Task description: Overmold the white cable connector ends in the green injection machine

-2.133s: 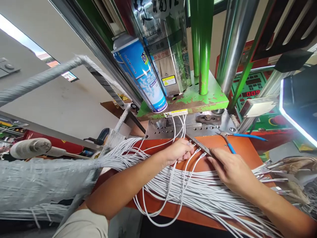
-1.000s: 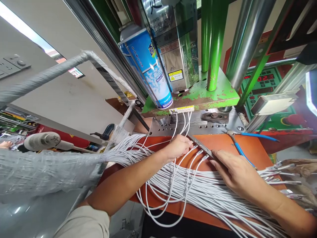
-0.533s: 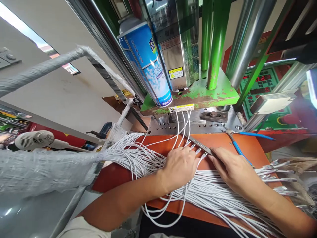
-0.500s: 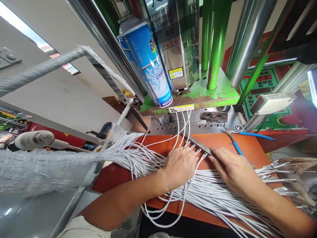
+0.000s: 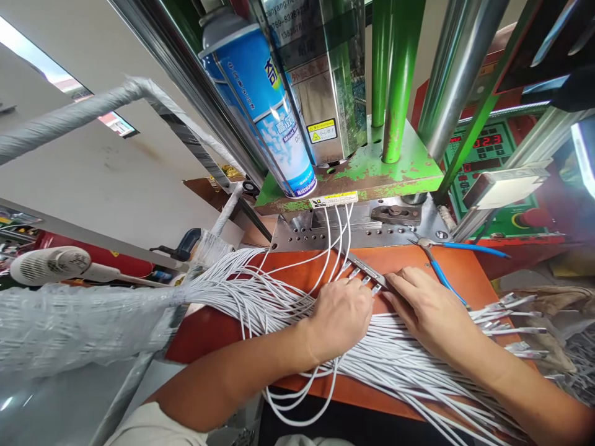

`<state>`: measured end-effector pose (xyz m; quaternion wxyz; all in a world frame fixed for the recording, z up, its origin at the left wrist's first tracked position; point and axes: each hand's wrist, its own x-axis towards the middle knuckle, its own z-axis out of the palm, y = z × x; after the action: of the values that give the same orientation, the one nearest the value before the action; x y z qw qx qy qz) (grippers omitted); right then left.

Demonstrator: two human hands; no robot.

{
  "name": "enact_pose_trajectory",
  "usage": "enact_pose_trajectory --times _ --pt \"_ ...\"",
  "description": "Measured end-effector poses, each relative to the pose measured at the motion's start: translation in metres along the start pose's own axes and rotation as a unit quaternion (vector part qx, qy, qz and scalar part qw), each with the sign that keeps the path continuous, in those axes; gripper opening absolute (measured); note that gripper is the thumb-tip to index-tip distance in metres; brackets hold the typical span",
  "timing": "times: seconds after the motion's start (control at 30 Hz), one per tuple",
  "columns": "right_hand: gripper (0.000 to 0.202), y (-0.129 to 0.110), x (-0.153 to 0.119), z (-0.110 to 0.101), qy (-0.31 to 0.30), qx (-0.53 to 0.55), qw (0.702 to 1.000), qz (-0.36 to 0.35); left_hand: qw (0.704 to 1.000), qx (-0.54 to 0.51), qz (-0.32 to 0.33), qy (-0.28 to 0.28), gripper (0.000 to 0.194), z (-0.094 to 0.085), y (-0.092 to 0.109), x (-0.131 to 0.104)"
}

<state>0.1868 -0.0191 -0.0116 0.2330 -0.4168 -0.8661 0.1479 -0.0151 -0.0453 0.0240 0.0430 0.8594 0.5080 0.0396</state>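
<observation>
A narrow metal bar (image 5: 364, 267) lies slanted over the orange work surface (image 5: 292, 269), with several small metal cable connectors (image 5: 365, 280) along its near edge. My right hand (image 5: 430, 303) pinches the bar's right end between thumb and fingers. Beside the connectors, my left hand (image 5: 341, 313) is closed on the white cables just behind them; its fingertips are partly hidden. A thick bundle of white cables (image 5: 409, 365) runs beneath both hands. Several more white cables (image 5: 328, 232) rise from near the bar to the press.
Above the hands stands a press with a green plate (image 5: 372, 179) and a blue spray can (image 5: 264, 105). Blue-handled pliers (image 5: 441, 260) lie right of the bar. A plastic-wrapped cable bundle (image 5: 83, 322) hangs at left, and a control panel (image 5: 488, 155) stands at right.
The view has shifted slightly. My left hand sits closer to the connectors, and the cable that looped right of it has drawn in behind the hand. My right hand still holds the bar.
</observation>
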Motion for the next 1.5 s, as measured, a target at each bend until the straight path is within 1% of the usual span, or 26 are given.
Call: enact_pose_trajectory --times 0.07,0.13,0.2,0.23,0.27,0.3,0.33,0.37,0.4,0.43,0.47,0.5,0.53,0.6,0.63,0.67,0.7,0.73,0.77,0.83,0.9,1.0,1.13,1.27,1.37,1.5 --pt "0.025 0.0 0.0 0.0 -0.005 -0.002 1.0 -0.002 1.0 -0.023 -0.008 -0.013 0.024 0.001 0.0 0.004" --pt "0.025 0.0 0.0 -0.001 -0.012 -0.005 1.0 -0.003 0.998 -0.055 -0.015 -0.029 0.026 -0.003 -0.003 0.009" --pt "0.024 -0.001 0.0 0.0 -0.017 -0.01 1.0 -0.002 0.993 -0.109 -0.026 -0.032 0.031 -0.013 -0.014 0.012" --pt "0.024 -0.001 0.001 0.0 -0.019 -0.012 1.0 0.0 0.988 -0.147 -0.04 -0.016 0.034 -0.018 -0.023 0.013" --pt "0.024 -0.001 0.001 0.0 -0.02 -0.014 1.0 0.003 0.98 -0.189 -0.062 0.019 0.036 -0.023 -0.033 0.014" --pt "0.025 -0.001 0.002 0.001 -0.022 -0.015 1.0 0.007 0.965 -0.232 -0.093 0.077 0.035 -0.027 -0.045 0.015" --pt "0.025 -0.001 0.002 0.001 -0.024 -0.015 1.0 0.01 0.943 -0.272 -0.125 0.147 0.031 -0.029 -0.057 0.017" --pt "0.026 0.0 0.003 0.002 -0.025 -0.013 1.0 0.013 0.913 -0.31 -0.154 0.214 0.025 -0.029 -0.068 0.02" --pt "0.027 0.0 0.003 0.002 -0.026 -0.01 0.999 0.014 0.881 -0.351 -0.176 0.266 0.021 -0.027 -0.078 0.025" --pt "0.027 0.001 0.003 0.003 -0.027 -0.009 1.0 0.014 0.849 -0.397 -0.19 0.294 0.023 -0.024 -0.087 0.032" --pt "0.028 0.001 0.003 0.003 -0.026 -0.008 1.0 0.013 0.818 -0.453 -0.197 0.293 0.029 -0.02 -0.092 0.042" --pt "0.029 0.002 0.003 0.003 -0.025 -0.007 1.0 0.011 0.788 -0.519 -0.198 0.266 0.034 -0.016 -0.096 0.052" --pt "0.029 0.003 0.003 0.003 -0.023 -0.007 1.0 0.01 0.753 -0.589 -0.195 0.217 0.034 -0.013 -0.098 0.064" --pt "0.029 0.004 0.004 0.003 -0.023 -0.004 1.0 0.007 0.675 -0.712 -0.168 0.093 0.028 -0.01 -0.099 0.087" --pt "0.028 0.004 0.004 0.002 -0.024 0.0 1.0 0.006 0.637 -0.756 -0.148 0.038 0.025 -0.009 -0.1 0.096" --pt "0.028 0.005 0.004 0.002 -0.026 0.005 1.0 0.005 0.602 -0.789 -0.127 0.001 0.023 -0.009 -0.1 0.103" --pt "0.027 0.005 0.004 0.001 -0.027 0.011 1.0 0.003 0.573 -0.812 -0.108 -0.018 0.022 -0.008 -0.101 0.108" --pt "0.027 0.006 0.004 0.001 -0.026 0.017 1.0 0.002 0.552 -0.828 -0.091 -0.022 0.02 -0.007 -0.103 0.11" --pt "0.026 0.007 0.003 0.001 -0.025 0.022 0.999 0.001 0.538 -0.839 -0.079 -0.016 0.019 -0.005 -0.105 0.111" --pt "0.026 0.008 0.003 0.001 -0.02 0.032 0.999 0.001 0.528 -0.847 -0.063 -0.007 0.018 -0.001 -0.109 0.108" --pt "0.026 0.009 0.002 0.001 -0.016 0.038 0.999 0.001 0.534 -0.843 -0.055 -0.006 0.02 0.003 -0.111 0.106" --pt "0.025 0.01 0.002 0.001 -0.012 0.038 0.999 -0.002 0.544 -0.837 -0.059 -0.004 0.022 0.006 -0.112 0.106" --pt "0.024 0.008 0.003 0.0 -0.017 0.04 0.999 -0.003 0.552 -0.831 -0.062 0.004 0.022 0.006 -0.111 0.109" --pt "0.024 0.001 0.005 -0.003 -0.028 0.04 0.998 0.028 0.553 -0.83 -0.064 0.006 0.022 0.004 -0.109 0.108" --pt "0.025 -0.006 0.008 -0.005 -0.034 0.053 0.997 0.046 0.561 -0.824 -0.074 0.013 0.022 0.004 -0.109 0.108" --pt "0.023 -0.009 0.011 -0.006 -0.023 0.059 0.996 0.056 0.571 -0.816 -0.081 0.023 0.021 0.003 -0.108 0.108"
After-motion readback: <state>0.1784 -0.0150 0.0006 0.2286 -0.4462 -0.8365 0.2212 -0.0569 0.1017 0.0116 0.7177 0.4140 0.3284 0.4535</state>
